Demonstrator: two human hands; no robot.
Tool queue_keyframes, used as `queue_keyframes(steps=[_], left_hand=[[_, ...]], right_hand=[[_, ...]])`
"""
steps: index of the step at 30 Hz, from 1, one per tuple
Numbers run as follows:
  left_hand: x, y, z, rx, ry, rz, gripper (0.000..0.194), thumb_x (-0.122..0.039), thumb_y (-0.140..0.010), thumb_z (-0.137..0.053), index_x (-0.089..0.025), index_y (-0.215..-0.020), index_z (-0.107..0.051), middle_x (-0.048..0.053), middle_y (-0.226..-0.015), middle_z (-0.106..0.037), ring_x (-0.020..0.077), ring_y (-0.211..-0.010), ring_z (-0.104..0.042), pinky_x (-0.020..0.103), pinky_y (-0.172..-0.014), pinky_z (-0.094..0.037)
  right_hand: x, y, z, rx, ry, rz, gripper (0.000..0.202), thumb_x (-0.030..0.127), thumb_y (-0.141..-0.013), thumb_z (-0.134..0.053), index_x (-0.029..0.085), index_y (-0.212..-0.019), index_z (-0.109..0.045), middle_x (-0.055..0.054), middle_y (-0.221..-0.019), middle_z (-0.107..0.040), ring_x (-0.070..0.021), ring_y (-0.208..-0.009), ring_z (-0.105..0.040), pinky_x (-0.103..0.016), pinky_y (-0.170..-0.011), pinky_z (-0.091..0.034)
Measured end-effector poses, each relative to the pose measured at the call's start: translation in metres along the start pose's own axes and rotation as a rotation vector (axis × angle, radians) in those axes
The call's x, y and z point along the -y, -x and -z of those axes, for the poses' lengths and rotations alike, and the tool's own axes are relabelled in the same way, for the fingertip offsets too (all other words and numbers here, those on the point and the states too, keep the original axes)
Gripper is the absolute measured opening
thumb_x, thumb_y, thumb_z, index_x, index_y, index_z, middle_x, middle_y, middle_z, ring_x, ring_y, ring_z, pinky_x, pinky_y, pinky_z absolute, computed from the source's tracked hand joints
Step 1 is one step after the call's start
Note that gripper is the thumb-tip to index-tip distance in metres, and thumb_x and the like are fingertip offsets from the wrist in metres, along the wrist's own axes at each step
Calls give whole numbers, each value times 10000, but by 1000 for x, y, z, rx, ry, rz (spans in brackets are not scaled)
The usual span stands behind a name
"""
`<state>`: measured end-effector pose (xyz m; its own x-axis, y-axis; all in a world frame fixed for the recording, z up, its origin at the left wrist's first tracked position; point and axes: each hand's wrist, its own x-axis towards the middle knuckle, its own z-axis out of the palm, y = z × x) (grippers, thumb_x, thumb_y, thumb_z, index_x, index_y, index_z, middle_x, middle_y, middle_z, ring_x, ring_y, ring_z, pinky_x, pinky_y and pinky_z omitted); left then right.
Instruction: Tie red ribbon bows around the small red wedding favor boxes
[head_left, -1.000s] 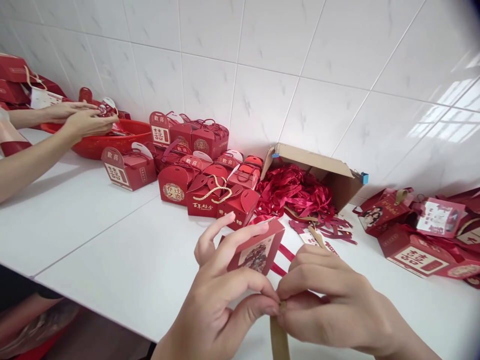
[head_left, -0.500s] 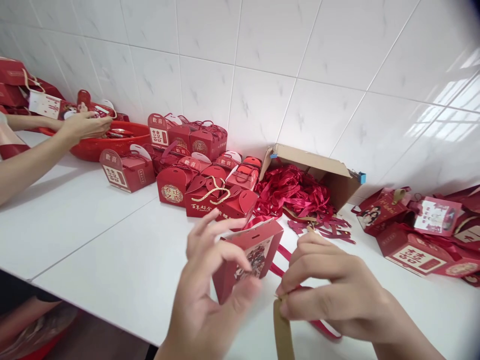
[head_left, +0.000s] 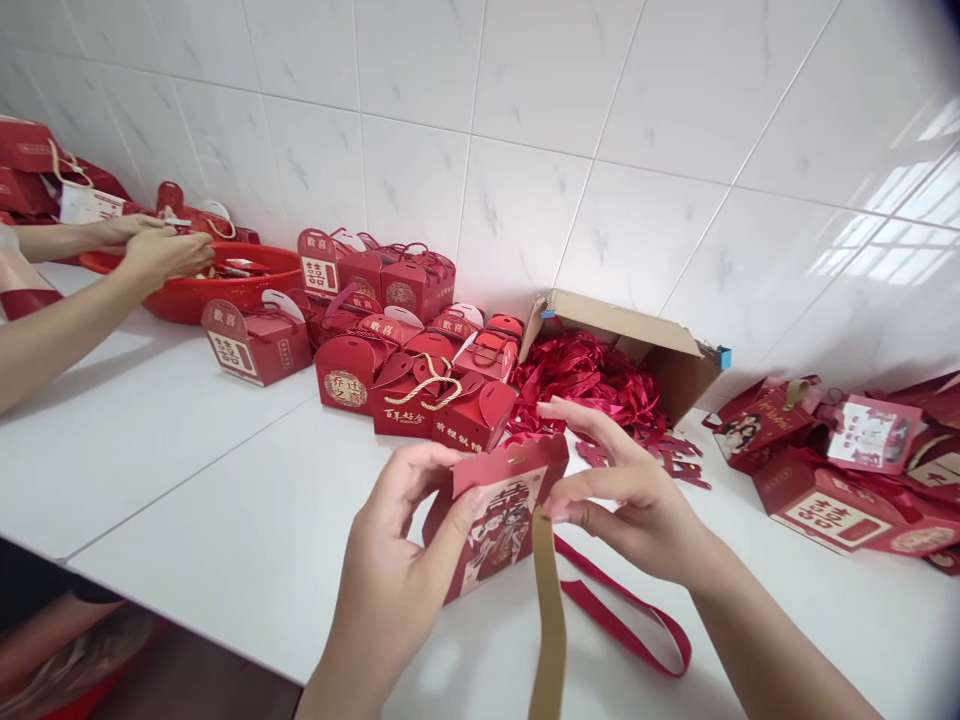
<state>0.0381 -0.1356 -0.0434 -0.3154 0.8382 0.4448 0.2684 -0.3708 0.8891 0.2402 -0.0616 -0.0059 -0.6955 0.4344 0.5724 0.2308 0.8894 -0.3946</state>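
A red paper gift box [head_left: 499, 530] with a printed couple on its front stands on the white table before me. My left hand [head_left: 409, 545] grips its upper left edge, thumb in front and fingers behind. Near the box's right edge, my right hand [head_left: 626, 500] pinches the top end of a gold ribbon [head_left: 551, 620] between thumb and forefinger, its other fingers raised. The ribbon hangs down past the lower edge of the view. A red ribbon [head_left: 637, 625] lies looped on the table under my right hand.
Several finished red boxes [head_left: 349, 375] stand in rows behind. A cardboard carton [head_left: 619, 315] spills red ribbons [head_left: 592, 375]. More red boxes [head_left: 832, 500] are piled at right. At left, another person's hands [head_left: 161, 245] work over a red basin [head_left: 217, 295].
My left hand has closed on the box's upper left edge. My right hand has moved up and left, bringing the gold ribbon's end close to the box.
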Motion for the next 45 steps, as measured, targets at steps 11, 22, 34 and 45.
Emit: queue_keyframes(steps=[11, 22, 34, 45], left_hand=[[7, -5, 3, 85, -74, -58, 134, -297, -887, -542, -192, -864, -622, 83, -1084, -627, 208, -1040, -610, 280, -821, -526], [-6, 0, -8, 174, 104, 150, 194, -399, -890, -499, -226, -826, -559, -2, -693, -643, 158, -638, -638, 218, -490, -467], [-3, -2, -6, 267, 148, 216, 196, -413, -903, -473, -233, -915, -550, -43, -532, -561, 125, -391, -521, 227, -416, -425], [16, -6, 13, 347, 145, -20, 258, -238, -859, -582, -228, -1117, -585, 102, -1116, -643, 241, -1043, -625, 335, -865, -550]], right_hand=[[-1, -2, -25, -73, -59, -125, 135, 128, -864, -597, 217, -862, -698, -100, -1254, -556, -238, -1206, -536, -389, -937, -528], [2, -4, -29, -111, -35, -122, 135, 102, -854, -597, 201, -841, -688, -106, -1198, -590, -232, -1164, -572, -362, -897, -547], [3, -5, -33, -119, -75, -197, 92, 136, -855, -607, 205, -830, -664, -103, -1247, -562, -215, -1113, -596, -338, -870, -540], [-6, -4, -48, -208, -51, -203, 52, 220, -892, -543, 187, -859, -565, -24, -764, -603, -135, -666, -559, -243, -584, -464]])
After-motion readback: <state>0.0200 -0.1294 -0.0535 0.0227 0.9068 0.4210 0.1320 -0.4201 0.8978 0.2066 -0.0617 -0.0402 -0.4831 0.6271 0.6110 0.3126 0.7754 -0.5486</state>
